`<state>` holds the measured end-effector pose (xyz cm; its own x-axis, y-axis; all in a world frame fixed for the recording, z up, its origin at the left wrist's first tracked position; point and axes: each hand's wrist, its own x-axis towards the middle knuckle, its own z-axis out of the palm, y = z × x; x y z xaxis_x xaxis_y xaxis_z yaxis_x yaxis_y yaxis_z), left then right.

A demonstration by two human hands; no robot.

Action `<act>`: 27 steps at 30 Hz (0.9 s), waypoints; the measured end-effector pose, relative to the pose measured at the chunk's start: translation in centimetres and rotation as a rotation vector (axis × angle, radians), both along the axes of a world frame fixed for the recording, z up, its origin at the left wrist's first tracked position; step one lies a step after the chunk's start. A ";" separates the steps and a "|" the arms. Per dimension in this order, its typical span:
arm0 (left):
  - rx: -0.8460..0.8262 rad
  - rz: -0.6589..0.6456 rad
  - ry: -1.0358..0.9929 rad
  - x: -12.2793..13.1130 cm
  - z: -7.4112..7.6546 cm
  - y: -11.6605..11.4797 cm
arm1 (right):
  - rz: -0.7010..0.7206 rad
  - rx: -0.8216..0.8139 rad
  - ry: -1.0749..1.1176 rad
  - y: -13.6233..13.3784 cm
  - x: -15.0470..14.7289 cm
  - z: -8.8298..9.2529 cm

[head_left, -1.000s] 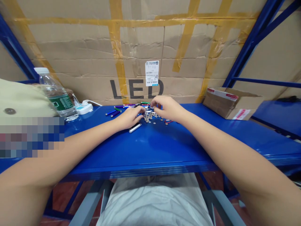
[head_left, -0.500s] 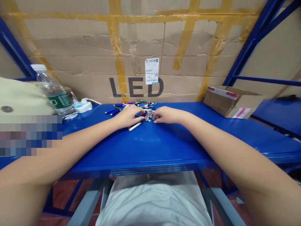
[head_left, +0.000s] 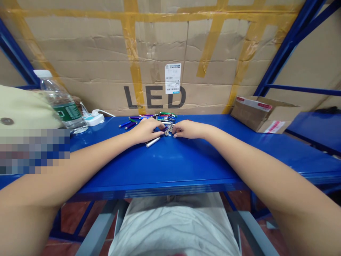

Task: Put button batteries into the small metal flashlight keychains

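Head view looked forward and down over a glossy blue steel workbench (head_left: 186, 167), with the person's left hand (head_left: 146, 130) and right hand (head_left: 188, 129) brought together near its back edge. Both hands were half-curled and palm-down, their fingertips turned inward from either side toward a small heap of silver metal pieces (head_left: 168, 131). The heap sat between them, apparently hemmed in so that the loose bits stayed together. Neither hand showed a clear grip, and whether the fingers pinched anything could not be told. Slim blue, purple and green metal tubes (head_left: 162, 117) lay in a loose bunch at 12 o'clock from the heap, while one bare silver metal tube (head_left: 152, 142) lay at 7 o'clock, just beside the left hand. Farther off at 9 o'clock stood a clear plastic water bottle with a green label (head_left: 64, 106), next to a white power strip (head_left: 92, 120). A brown cardboard box (head_left: 265, 115) sat at 3 o'clock, well apart from the hands and seemingly set there to leave the working area open.
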<state>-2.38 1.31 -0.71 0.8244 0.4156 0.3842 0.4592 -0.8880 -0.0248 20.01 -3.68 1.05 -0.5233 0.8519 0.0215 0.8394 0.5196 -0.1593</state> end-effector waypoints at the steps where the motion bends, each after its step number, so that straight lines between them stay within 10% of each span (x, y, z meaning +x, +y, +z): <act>1: 0.003 0.000 0.002 0.0 0.0 0.0 | 0.006 -0.012 0.003 0.0 0.0 0.0; 27: 0.010 -0.037 0.036 0.0 0.1 -0.1 | -0.082 -0.068 0.345 -1.4 0.5 2.2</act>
<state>-2.34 1.26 -0.57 0.8524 0.3814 0.3577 0.4252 -0.9038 -0.0494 20.55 -5.10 3.24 -0.4251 0.8962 0.1267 0.7689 0.4314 -0.4720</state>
